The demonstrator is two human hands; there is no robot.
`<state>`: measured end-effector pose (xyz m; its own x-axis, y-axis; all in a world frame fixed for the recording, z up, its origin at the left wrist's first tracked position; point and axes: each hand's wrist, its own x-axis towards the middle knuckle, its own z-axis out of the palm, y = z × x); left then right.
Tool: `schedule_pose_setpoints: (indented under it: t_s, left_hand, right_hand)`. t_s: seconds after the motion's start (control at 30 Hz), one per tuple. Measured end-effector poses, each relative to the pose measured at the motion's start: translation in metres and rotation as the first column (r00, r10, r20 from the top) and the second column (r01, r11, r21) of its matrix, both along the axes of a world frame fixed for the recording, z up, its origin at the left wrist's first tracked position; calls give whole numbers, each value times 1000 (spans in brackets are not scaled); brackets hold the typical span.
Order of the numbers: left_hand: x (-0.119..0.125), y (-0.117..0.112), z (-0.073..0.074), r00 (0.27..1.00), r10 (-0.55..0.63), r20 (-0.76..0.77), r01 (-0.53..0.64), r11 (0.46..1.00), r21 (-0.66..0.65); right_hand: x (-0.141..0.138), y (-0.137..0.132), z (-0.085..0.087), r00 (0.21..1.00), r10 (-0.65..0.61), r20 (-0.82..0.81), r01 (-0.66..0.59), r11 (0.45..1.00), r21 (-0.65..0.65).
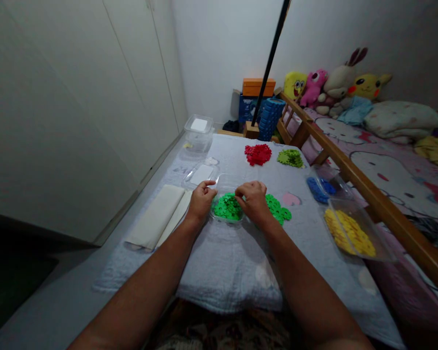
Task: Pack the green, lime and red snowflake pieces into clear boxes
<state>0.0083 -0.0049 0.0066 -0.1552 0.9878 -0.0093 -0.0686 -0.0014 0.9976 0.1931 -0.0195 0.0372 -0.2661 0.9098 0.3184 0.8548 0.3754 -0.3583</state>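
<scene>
A small clear plastic container [219,217] full of bright green flat pieces [227,207] sits on a pale cloth [226,262] in front of me. My left hand [200,199] curls round the container's left rim, fingers bent. My right hand [253,200] rests over its right edge with fingers curled down; what they pinch is hidden. More loose green pieces [279,208] lie on the cloth just right of that hand.
Red pieces [258,154] and light green pieces [290,158] are piled farther back. Clear containers hold blue pieces [319,188] and yellow pieces [349,233] at the right, beside a wooden bed rail [365,189]. A lid [201,174], an empty clear box [199,131] and folded white paper [156,216] lie left.
</scene>
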Motion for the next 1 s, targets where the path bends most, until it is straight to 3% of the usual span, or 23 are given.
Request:
schedule_pose_setpoints:
  t_s: [0.3,0.57,0.77,0.87,1.0]
  left_hand:
    - [1,-2,3,999,-2,35,2,1000,-5]
    - [2,-2,3,999,2,34,-1,1000,-11]
    - [2,-2,3,1000,6,21,-6,1000,-9]
    - [2,-1,1,1000,7,11,-7,1000,-6]
    - [1,-2,1,1000,1,-4,-1,1000,3]
  right_hand:
    - [0,0,1,998,59,26,-56,994,-90]
    - [18,0,0,993,30,-111,-32,999,-22]
    - [51,5,2,984,-158,-86,161,986,35]
    - [66,5,1,960,-277,33,277,960,-27]
    - [77,3,0,920,-312,238,350,926,-143]
